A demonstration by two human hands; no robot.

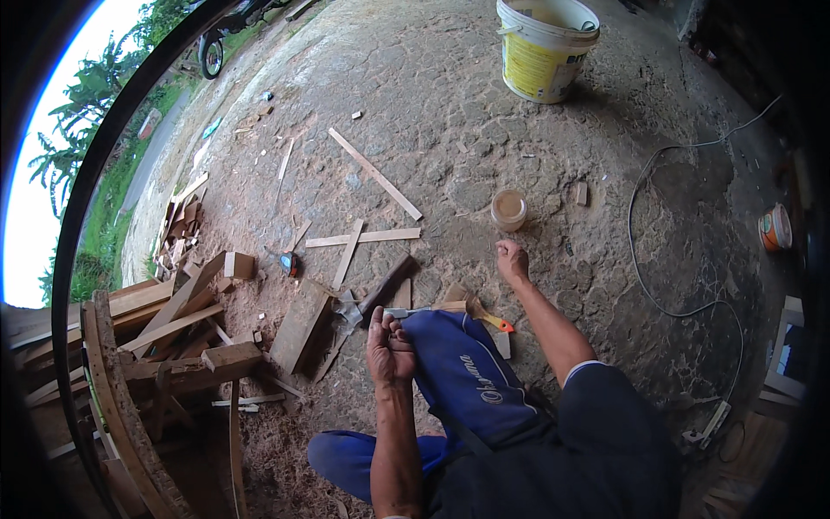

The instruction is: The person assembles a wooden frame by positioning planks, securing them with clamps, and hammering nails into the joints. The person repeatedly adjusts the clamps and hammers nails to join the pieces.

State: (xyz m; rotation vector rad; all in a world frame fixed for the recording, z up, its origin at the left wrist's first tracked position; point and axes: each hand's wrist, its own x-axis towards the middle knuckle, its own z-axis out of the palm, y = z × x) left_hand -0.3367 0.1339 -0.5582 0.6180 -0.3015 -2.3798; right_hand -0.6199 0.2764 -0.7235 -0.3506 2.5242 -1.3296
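Observation:
My left hand [391,353] is raised above my blue-clad knee, palm up, its fingers curled in; whatever they may hold is too small to make out. Just beyond it lie a dark-handled tool [386,284] with a metal head and a flat metal blade [403,312]. My right hand [513,262] is closed over the ground; anything in its fingers is hidden. Slightly beyond that hand stands a small round tub [508,210] with light brown contents, apart from the fingers. A paintbrush [489,317] with an orange-tipped handle rests beside my knee.
Thin wooden strips [373,173] lie ahead, two of them crossed. A wooden block [301,329] and piled lumber [164,324] are at left, near a blue tape measure [290,264]. A yellow-and-white bucket [546,52] stands far right. A grey cable [635,233] curves along the right.

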